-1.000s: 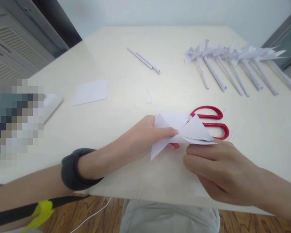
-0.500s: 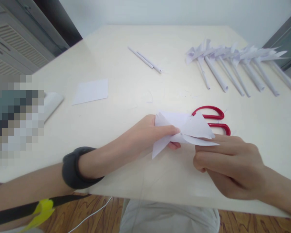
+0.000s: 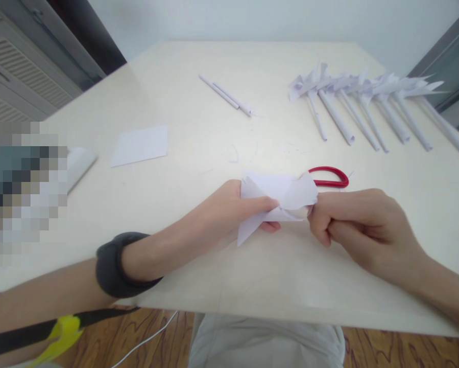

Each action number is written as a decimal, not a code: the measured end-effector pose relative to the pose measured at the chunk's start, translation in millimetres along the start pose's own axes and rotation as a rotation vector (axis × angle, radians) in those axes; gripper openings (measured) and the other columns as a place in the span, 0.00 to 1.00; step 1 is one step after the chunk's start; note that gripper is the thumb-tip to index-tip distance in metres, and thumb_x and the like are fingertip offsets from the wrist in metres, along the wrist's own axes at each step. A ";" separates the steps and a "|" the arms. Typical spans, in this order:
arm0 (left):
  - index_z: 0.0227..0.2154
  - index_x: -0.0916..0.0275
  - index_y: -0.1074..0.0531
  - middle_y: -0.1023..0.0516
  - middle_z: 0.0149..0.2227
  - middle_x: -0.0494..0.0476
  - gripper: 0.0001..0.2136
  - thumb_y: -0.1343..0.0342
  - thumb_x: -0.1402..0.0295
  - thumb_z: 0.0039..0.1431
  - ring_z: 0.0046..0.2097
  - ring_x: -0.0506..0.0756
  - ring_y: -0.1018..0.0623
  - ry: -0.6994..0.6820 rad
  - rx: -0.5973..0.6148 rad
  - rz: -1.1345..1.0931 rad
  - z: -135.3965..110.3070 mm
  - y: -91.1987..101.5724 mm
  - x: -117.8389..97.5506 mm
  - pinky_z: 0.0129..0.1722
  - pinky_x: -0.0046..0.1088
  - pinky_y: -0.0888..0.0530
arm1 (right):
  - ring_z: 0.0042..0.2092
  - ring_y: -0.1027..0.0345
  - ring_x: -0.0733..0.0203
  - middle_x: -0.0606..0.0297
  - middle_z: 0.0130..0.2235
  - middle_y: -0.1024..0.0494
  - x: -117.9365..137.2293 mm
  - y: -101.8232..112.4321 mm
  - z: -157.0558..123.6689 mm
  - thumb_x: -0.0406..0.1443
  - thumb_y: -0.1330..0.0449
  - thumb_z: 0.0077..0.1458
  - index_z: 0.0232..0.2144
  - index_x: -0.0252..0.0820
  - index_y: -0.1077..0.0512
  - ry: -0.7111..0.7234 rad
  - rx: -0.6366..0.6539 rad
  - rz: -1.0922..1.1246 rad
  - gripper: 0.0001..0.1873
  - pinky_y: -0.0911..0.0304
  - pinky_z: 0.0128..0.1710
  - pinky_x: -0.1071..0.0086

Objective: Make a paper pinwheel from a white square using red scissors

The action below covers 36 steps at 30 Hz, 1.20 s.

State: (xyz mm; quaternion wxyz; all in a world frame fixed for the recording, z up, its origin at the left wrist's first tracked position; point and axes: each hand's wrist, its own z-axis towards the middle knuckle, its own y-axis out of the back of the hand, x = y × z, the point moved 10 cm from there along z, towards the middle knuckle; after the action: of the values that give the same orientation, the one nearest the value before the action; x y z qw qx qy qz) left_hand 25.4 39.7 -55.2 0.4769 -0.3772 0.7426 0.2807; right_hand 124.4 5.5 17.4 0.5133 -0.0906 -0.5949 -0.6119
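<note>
A white paper pinwheel head (image 3: pixel 265 186), with its corners folded toward the middle, is held a little above the table. My left hand (image 3: pixel 244 207) pinches it, thumb pressed on the centre and fingers underneath. At the paper's right edge, my right hand (image 3: pixel 363 225) is closed with curled fingers against a curved flap; its fingertips are partly hidden there. Red-handled scissors (image 3: pixel 331 184) lie just behind my right hand, their blades and second handle covered by paper and hand.
Several finished paper pinwheels (image 3: pixel 380 97) on rolled paper sticks lie in a row at the back right. Two thin paper rolls (image 3: pixel 229 97) rest at the back middle. A paper sheet (image 3: pixel 141 145) and a larger white roll (image 3: pixel 81 163) lie left. Small paper scraps (image 3: pixel 234 152) dot the table.
My right hand has turned and moved slightly up against the flap, which now curves around at the right edge. My left hand keeps its pinch on the pinwheel head.
</note>
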 end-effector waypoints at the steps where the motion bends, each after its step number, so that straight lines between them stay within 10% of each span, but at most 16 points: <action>1: 0.23 0.62 0.25 0.22 0.27 0.53 0.09 0.46 0.65 0.52 0.31 0.52 0.24 0.004 -0.003 -0.025 0.1 0.7 0.7 0.31 0.24 0.29 | 0.21 0.49 0.70 0.72 0.18 0.39 -6.9 -1.0 1.1 0.19 0.54 0.41 0.18 0.40 0.39 -0.058 0.016 -0.010 0.14 0.53 0.20 0.74; 8: 0.31 0.59 0.24 0.20 0.34 0.52 0.07 0.44 0.65 0.51 0.37 0.53 0.22 0.027 0.034 -0.142 -1.4 0.5 5.2 0.34 0.23 0.27 | 0.38 0.34 0.61 0.64 0.38 0.28 -40.4 -7.2 3.0 0.23 0.47 0.45 0.33 0.41 0.33 -0.277 0.045 0.069 0.13 0.38 0.34 0.69; 15: 0.30 0.60 0.24 0.20 0.35 0.52 0.06 0.44 0.65 0.50 0.40 0.56 0.23 -0.021 -0.097 -0.040 -0.1 17.2 -2.8 0.37 0.27 0.27 | 0.33 0.32 0.63 0.66 0.34 0.29 -55.8 -7.0 -4.8 0.26 0.46 0.50 0.30 0.42 0.36 -0.406 0.029 0.416 0.07 0.35 0.32 0.69; 28: 0.28 0.60 0.25 0.21 0.33 0.51 0.06 0.43 0.63 0.50 0.37 0.55 0.24 0.002 -0.134 0.040 1.2 26.5 2.8 0.33 0.24 0.29 | 0.38 0.33 0.64 0.67 0.37 0.29 -34.9 11.5 -0.7 0.25 0.44 0.51 0.39 0.44 0.38 -0.265 -0.106 0.399 0.14 0.35 0.37 0.69; 36: 0.20 0.61 0.31 0.27 0.25 0.49 0.09 0.44 0.63 0.51 0.34 0.53 0.25 -0.085 -0.175 0.017 -0.7 29.9 -6.1 0.33 0.25 0.30 | 0.39 0.33 0.64 0.66 0.37 0.28 -27.6 -1.5 -2.0 0.36 0.43 0.55 0.36 0.42 0.31 -0.256 0.100 0.220 0.05 0.36 0.41 0.70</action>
State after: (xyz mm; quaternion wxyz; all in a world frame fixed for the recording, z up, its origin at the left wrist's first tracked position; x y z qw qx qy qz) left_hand 1.9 57.6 -47.6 0.4709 -0.3987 0.6975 0.3644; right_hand 136.9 17.9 -4.0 0.5009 -0.2067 -0.6718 -0.5050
